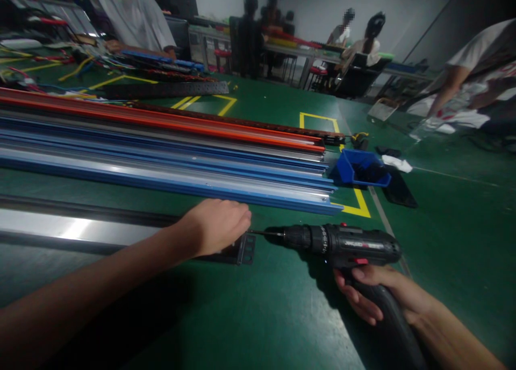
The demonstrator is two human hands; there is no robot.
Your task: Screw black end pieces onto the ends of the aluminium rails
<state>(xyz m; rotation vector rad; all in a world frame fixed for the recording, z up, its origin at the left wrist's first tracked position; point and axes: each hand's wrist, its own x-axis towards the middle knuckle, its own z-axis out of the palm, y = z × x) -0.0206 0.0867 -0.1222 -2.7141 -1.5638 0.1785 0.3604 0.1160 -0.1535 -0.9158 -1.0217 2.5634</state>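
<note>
My right hand point(374, 289) is wrapped round the grip of a black cordless drill point(355, 243) with red details. Its long thin bit point(268, 233) points left, and the tip reaches the end of a black-edged metal rail point(121, 231) beside my left fingers. My left hand point(221, 225) is closed over that end of the rail, its fingertips hidden behind the hand. A small black bracket with slots point(249, 250) sticks out at the rail's end, just below the hand. Whether a screw sits at the bit's tip cannot be made out.
Beyond my hands, long blue rails point(169, 171) and orange rails point(161, 114) lie side by side on the green table point(282, 316). A blue bin point(358, 168) with dark contents stands near their right ends, by a dark flat object point(399, 188). Other people work around the room.
</note>
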